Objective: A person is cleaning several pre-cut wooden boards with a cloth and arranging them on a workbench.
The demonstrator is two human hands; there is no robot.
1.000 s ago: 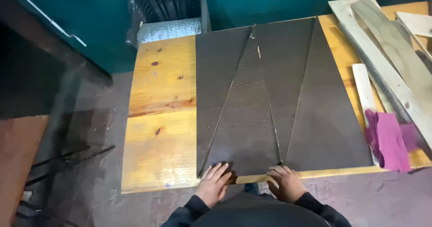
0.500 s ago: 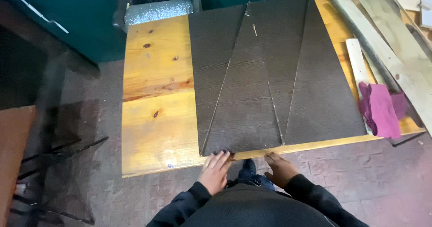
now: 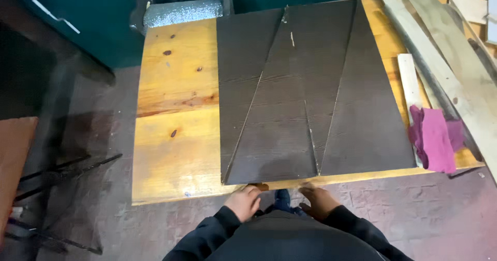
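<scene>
- Left hand (image 3: 243, 201) loosely curled, empty, at table (image 3: 171, 152) edge, nearest dark panels (image 3: 305, 95).
- Right hand (image 3: 317, 200) flat, empty.
- Panels lie just ahead, long axis running away.

Just one camera here, worn on the head, looking almost straight down from standing height. It faces forward over the wooden bench (image 3: 176, 111), whose near edge runs across the lower part of the frame, with the wearer's dark-sleeved torso cut off at the bottom. Both hands, left hand (image 3: 242, 202) and right hand (image 3: 318, 201), sit right under the lens at that near edge. The dark panels (image 3: 310, 90) fill the middle, so it's mid-distance, not a close-up. The far bench edge meets a teal wall (image 3: 103, 12) at the top. Floor shows on the left.
</scene>
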